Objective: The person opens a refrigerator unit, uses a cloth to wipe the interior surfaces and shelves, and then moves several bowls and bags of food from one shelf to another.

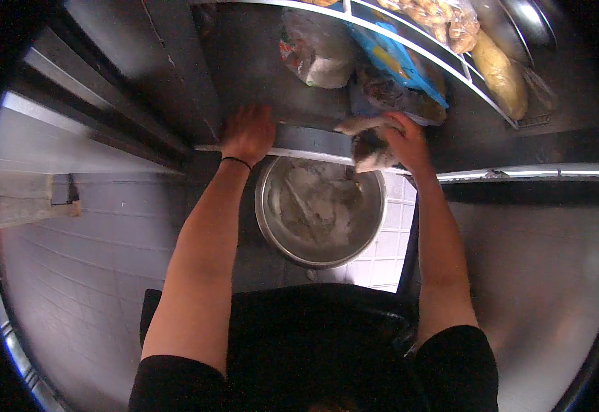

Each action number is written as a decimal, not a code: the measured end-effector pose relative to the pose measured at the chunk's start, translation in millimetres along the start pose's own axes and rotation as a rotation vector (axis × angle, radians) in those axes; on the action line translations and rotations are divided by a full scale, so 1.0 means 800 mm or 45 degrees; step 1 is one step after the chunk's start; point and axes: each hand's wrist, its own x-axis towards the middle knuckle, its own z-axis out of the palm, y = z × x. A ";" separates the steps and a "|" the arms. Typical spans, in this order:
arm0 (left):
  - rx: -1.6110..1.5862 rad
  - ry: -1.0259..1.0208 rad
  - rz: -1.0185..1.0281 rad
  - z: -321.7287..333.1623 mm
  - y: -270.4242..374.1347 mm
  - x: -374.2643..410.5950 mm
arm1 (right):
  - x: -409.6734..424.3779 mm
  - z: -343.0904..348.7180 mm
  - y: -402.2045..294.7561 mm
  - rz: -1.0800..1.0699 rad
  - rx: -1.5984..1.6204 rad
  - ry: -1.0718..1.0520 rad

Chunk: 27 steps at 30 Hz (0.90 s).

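My left hand (249, 134) lies palm down at the front edge of a dark metal compartment floor (248, 62), with nothing visible in it. A dark band circles that wrist. My right hand (408, 140) grips a stained, pale cloth (374, 152) at the same edge, right beside a bagged item (407, 98) inside the compartment. Part of the cloth hangs over the light strip (312, 151) along the edge. Below, between my forearms, stands a round metal bowl (263, 216). Greyish, murky contents (320, 206) fill its bottom; what they are is unclear.
A white wire rack (407, 38) crosses the upper right. Around it lie a clear plastic package (320, 56), a blue packet (399, 62) and a bagged yellowish item (500, 77). A metal door or panel (536, 288) stands at right. Tiled floor (381, 257) shows beyond the bowl.
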 end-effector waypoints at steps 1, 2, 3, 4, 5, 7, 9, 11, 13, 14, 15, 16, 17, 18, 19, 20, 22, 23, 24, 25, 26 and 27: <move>0.000 -0.015 -0.001 -0.003 0.004 0.002 | -0.006 -0.008 0.024 -0.072 -0.066 0.159; -0.005 -0.029 0.007 -0.009 0.013 0.007 | -0.015 -0.013 0.053 -0.036 -0.295 0.261; -0.009 -0.040 0.017 -0.013 0.023 0.013 | -0.024 -0.017 0.084 0.002 -0.524 0.363; 0.007 -0.082 0.002 -0.018 0.028 0.016 | -0.029 -0.015 0.103 0.035 -0.742 0.457; 0.027 -0.127 -0.013 -0.021 0.032 0.018 | -0.031 -0.009 0.111 0.084 -0.869 0.275; 0.047 -0.126 -0.032 -0.023 0.036 0.036 | -0.001 -0.004 0.098 0.146 -1.114 -0.018; 0.006 -0.240 -0.090 -0.009 0.033 0.030 | 0.012 0.042 0.045 0.101 -0.492 0.005; -0.178 -0.718 -0.098 -0.004 0.077 0.048 | 0.022 0.063 0.013 0.059 -0.448 -0.101; -0.248 -0.638 -0.127 0.020 0.097 0.050 | 0.039 0.092 -0.051 -0.054 -0.499 -0.291; -0.286 -0.641 -0.179 0.029 0.100 0.052 | 0.044 0.092 -0.064 -0.058 -0.466 -0.336; -0.334 -0.651 -0.221 0.038 0.111 0.054 | 0.045 0.085 -0.069 -0.049 -0.439 -0.378; -0.373 -0.666 -0.267 0.043 0.115 0.052 | 0.045 0.080 -0.073 -0.041 -0.403 -0.423; -0.393 -0.530 -0.130 0.047 0.116 0.046 | 0.042 0.079 -0.060 -0.096 -0.367 -0.390; -0.407 -0.384 0.014 0.044 0.117 0.041 | 0.041 0.076 -0.037 -0.158 -0.334 -0.348; -0.414 -0.247 0.144 0.040 0.112 0.032 | 0.037 0.075 -0.036 -0.220 -0.292 -0.319; -0.450 -0.194 0.217 0.035 0.110 0.016 | 0.028 0.076 -0.036 -0.202 -0.295 -0.373; -0.514 -0.107 0.335 0.023 0.101 -0.035 | -0.021 0.083 -0.059 -0.163 -0.288 -0.513; -0.564 -0.337 0.293 0.008 0.110 -0.048 | -0.044 0.083 -0.047 -0.188 -0.305 -0.495; -0.611 -0.560 0.253 -0.016 0.122 -0.054 | -0.061 0.080 -0.034 -0.218 -0.328 -0.474; -0.638 -0.788 0.194 -0.039 0.122 -0.060 | -0.078 0.072 -0.048 -0.148 -0.323 -0.573; -0.756 -0.800 0.079 -0.046 0.123 -0.062 | -0.093 0.070 -0.048 -0.148 -0.295 -0.527; -0.876 -0.795 -0.027 -0.054 0.130 -0.058 | -0.100 0.062 -0.052 -0.156 -0.276 -0.472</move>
